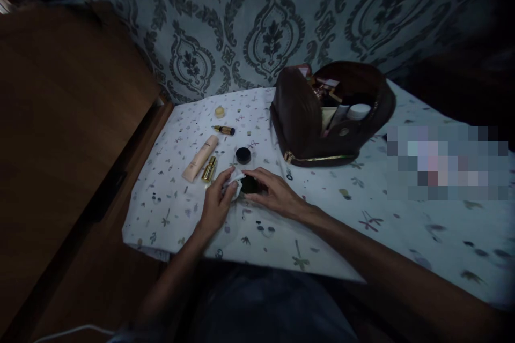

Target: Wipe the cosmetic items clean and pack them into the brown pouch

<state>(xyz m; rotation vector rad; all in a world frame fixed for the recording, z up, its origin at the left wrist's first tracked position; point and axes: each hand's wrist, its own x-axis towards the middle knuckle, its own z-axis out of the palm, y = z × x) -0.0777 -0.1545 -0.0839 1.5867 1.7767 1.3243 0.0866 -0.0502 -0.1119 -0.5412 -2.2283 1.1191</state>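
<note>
My left hand (220, 193) is closed on a crumpled white tissue (238, 176). Against the tissue sits a small dark compact-like case (250, 185), gripped between the thumb and fingers of my right hand (277, 193). Its exact kind is too dark to tell. Just beyond my hands is a round black pot (243, 155). To the left lie a peach squeeze tube (201, 158) and a small gold bottle (209, 169). Farther back are a small black-and-gold bottle (225, 130) on its side and a little yellowish jar (219, 112).
An open brown cosmetic bag (306, 134) with tubes and a white-lidded jar (358, 111) in it stands right of my hands. The patterned tablecloth (161, 214) ends near my body. Wooden furniture (72, 96) borders the left; a pixelated patch covers the right.
</note>
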